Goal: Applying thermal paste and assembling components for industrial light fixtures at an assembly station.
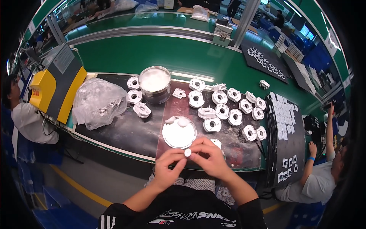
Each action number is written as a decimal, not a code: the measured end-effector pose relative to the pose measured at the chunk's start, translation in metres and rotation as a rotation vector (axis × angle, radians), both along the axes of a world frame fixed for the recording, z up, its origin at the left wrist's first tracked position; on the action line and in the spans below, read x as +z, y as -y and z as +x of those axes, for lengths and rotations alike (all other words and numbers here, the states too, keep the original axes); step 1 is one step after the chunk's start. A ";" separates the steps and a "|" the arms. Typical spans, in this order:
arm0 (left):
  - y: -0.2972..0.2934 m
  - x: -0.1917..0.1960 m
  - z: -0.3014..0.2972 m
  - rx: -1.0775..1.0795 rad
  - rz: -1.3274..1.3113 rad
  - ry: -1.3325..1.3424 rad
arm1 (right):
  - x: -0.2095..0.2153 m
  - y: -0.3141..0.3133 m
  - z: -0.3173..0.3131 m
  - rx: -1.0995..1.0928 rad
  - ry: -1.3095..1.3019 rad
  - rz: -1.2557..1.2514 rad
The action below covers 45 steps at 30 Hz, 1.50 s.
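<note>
Close to the bench's front edge, my left hand (170, 166) and my right hand (209, 157) meet. Between their fingertips is a small round white part (187, 153) with a tiny mark at its centre; both hands are closed on it. Just beyond them lies a round white lid or dish (178, 135) with soft white clumps (183, 121) near its far rim. Part of another white piece (216, 143) shows behind my right hand. Several white ring-shaped housings (212, 124) stand to the right on the dark red mat (173, 108).
Behind the lid stands a clear tub (155, 95) of white material. A plastic bag (100, 103) and a yellow-black machine (57, 89) are at left. Black boards (272, 152) with small parts are stacked at right. People sit at both sides, one at right (312, 179) reaching out.
</note>
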<state>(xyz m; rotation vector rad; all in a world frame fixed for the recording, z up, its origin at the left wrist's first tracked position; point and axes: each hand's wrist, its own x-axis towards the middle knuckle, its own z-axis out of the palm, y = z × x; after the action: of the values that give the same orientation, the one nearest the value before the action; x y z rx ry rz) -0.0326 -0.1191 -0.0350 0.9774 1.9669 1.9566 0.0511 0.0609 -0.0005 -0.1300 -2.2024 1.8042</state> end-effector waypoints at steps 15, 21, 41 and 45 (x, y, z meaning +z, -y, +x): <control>0.020 -0.055 -0.077 0.383 -0.093 -0.175 | -0.004 -0.075 -0.107 0.163 -0.121 0.931; 0.023 -0.055 -0.078 0.388 -0.090 -0.144 | -0.017 -0.074 -0.117 0.163 -0.024 1.119; 0.025 -0.056 -0.083 0.387 -0.097 -0.124 | 0.009 -0.075 -0.089 0.030 0.174 0.506; 0.025 -0.054 -0.082 0.387 -0.091 -0.140 | 0.014 -0.073 -0.059 0.012 0.294 -0.175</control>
<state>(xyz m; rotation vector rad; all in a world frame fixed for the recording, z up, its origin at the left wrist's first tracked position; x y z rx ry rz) -0.1146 -0.1438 -0.0886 0.7744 2.4550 2.0057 -0.0079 0.1338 0.0136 -0.4461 -2.2298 2.0986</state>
